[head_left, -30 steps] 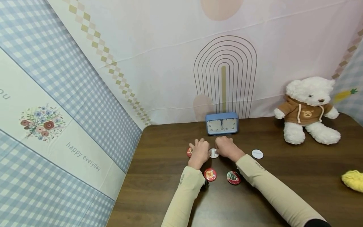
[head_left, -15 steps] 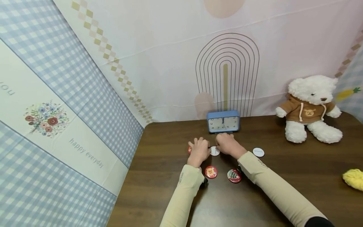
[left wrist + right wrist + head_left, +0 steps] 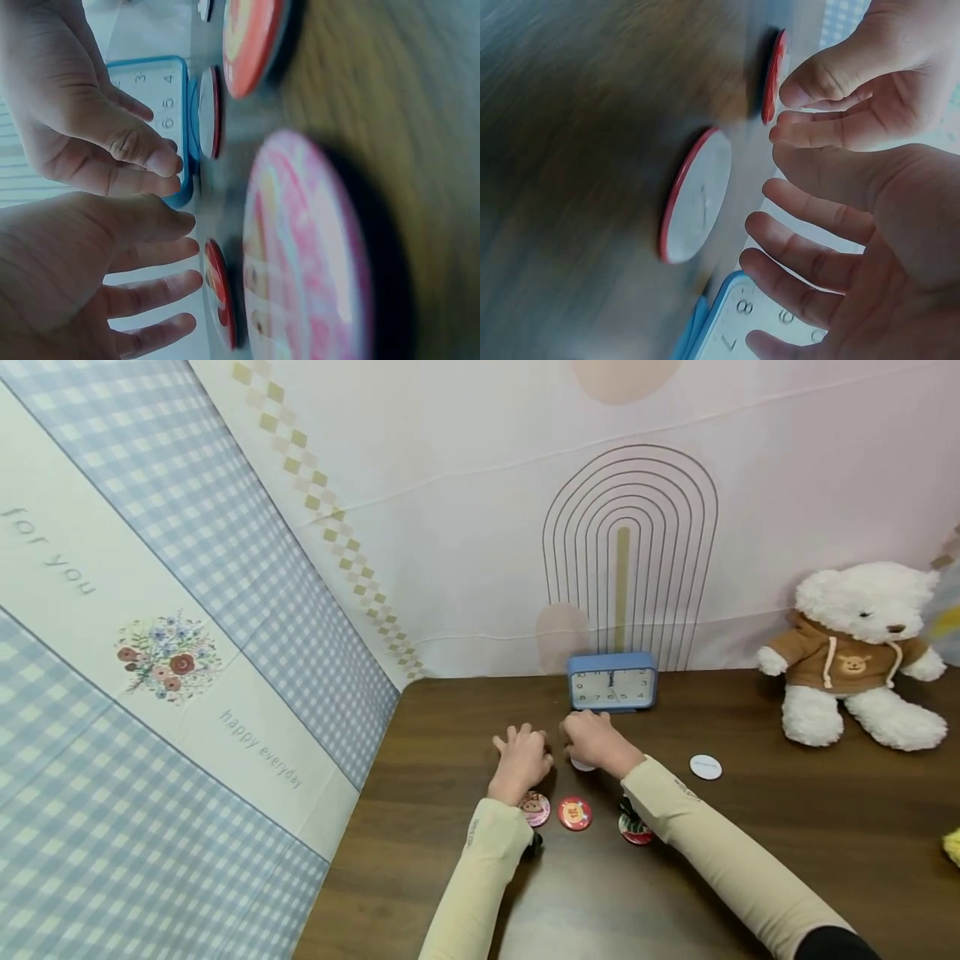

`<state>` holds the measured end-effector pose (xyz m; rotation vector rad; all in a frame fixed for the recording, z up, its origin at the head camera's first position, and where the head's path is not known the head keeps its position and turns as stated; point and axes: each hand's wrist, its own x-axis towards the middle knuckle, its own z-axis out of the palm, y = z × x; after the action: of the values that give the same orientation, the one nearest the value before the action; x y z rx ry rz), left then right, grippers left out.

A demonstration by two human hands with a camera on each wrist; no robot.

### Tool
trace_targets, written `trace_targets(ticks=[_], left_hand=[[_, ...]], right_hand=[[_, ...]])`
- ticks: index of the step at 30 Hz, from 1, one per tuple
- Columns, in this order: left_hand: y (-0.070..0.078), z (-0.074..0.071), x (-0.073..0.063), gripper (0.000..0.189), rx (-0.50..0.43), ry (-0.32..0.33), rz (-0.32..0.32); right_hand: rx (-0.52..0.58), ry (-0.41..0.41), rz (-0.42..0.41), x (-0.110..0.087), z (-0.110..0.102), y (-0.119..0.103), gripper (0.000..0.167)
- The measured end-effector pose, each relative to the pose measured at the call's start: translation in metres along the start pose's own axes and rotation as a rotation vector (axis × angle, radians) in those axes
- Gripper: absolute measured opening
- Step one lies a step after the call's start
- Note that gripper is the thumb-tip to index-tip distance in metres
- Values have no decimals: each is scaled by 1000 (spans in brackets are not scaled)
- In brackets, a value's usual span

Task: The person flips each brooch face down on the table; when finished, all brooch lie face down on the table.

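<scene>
Patterned cloth (image 3: 465,552) behind the blue clock (image 3: 612,682); wood table (image 3: 397,835) under it. White bear (image 3: 858,656), seated well right of the clock. Yellow clump (image 3: 953,846) farther right and nearer the person than the clock, cut off by the frame. Both hands just in front of the clock, neither gripping anything: left hand (image 3: 521,758) to its left, fingers spread; right hand (image 3: 596,739) nearer its base, fingers apart and loosely bent in its wrist view. Six badges lie flat in front of the clock: white badge (image 3: 701,199) closest, second white badge (image 3: 705,767) to its right; pink badge (image 3: 535,808), gold-centred badge (image 3: 574,813) and green-and-red badge (image 3: 636,828) farther out; red badge (image 3: 219,292) left. Judged partway: four show pictures, two their white sides, perhaps left to handle. Left hand hides the red badge overhead; fingertip contact unclear; white lettering unreadable.
</scene>
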<state>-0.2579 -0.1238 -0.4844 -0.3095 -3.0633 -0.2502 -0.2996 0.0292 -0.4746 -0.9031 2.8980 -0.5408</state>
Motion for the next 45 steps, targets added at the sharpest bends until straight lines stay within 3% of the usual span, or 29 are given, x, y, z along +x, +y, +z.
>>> trace_targets(ticks=[4, 7, 14, 23, 32, 45], left_hand=[[-6, 0, -2, 5, 0, 11, 12], [-10, 0, -4, 17, -7, 11, 6], [-19, 0, -7, 41, 21, -4, -42], [-24, 4, -9, 43, 16, -22, -63], [-25, -1, -8, 28, 5, -38, -72], [-31, -8, -8, 20, -6, -135, -50]], right_hand=[[-8, -33, 6, 2, 0, -7, 18], [-17, -46, 5, 4, 1, -12, 13], [-45, -83, -7, 8, 7, -22, 44], [-59, -65, -29, 10, 17, -27, 36], [-80, -73, -5, 15, 17, -37, 26], [-104, -38, -53, 18, 18, -37, 10]])
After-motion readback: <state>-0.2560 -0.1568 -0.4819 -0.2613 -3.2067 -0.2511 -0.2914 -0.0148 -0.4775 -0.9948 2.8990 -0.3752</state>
